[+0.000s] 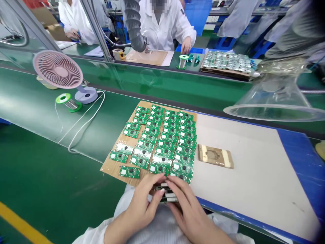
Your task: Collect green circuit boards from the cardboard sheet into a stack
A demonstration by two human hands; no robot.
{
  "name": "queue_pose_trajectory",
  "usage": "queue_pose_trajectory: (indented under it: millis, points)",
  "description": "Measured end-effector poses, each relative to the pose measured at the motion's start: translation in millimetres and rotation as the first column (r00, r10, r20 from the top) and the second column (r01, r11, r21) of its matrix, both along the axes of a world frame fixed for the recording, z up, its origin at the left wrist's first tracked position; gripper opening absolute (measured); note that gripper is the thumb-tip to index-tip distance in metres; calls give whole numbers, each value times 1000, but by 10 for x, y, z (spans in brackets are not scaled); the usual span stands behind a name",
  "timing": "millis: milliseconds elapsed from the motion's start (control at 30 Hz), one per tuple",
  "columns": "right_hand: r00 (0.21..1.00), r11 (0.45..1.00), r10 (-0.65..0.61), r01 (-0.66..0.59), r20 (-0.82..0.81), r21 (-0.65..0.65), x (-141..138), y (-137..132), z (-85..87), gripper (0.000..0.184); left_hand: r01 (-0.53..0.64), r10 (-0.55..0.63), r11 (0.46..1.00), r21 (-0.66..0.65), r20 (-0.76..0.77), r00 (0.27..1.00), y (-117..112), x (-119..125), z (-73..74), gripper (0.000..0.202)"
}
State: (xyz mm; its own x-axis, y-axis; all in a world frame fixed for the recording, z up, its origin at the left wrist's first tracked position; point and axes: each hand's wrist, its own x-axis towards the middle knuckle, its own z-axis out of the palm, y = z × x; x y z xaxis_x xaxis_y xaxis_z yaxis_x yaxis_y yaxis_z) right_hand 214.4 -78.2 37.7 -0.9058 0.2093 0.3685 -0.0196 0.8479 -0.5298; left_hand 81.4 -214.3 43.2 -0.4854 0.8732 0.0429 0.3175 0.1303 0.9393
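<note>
Between my two hands is a small stack of circuit boards (169,195), held close to my body at the near edge of the bench. My left hand (146,200) grips its left side, thumb in front and fingers over the top. From the right, my right hand (186,206) closes on the same stack; its fingers partly hide the boards. Just beyond my fingertips, rows of green circuit boards (162,142) lie on a brown cardboard sheet (109,166). Many carry a white square and a dark round spot.
A brown taped block (215,156) lies on the pale board (254,176) at right, below a clear fume hood (274,98). A pink fan (61,71), solder spool (68,101) and white cable (83,123) are at left. Across the divider, a co-worker's hand (186,45) is near another solder spool (182,62).
</note>
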Motion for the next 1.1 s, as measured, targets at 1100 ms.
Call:
queue_pose_trajectory:
  millis: [1100]
  points:
    - [997,969,53,-66,-59,-237,108,0,-7,36,-171,-25,949,-265,-604,797,181,-281,85,25]
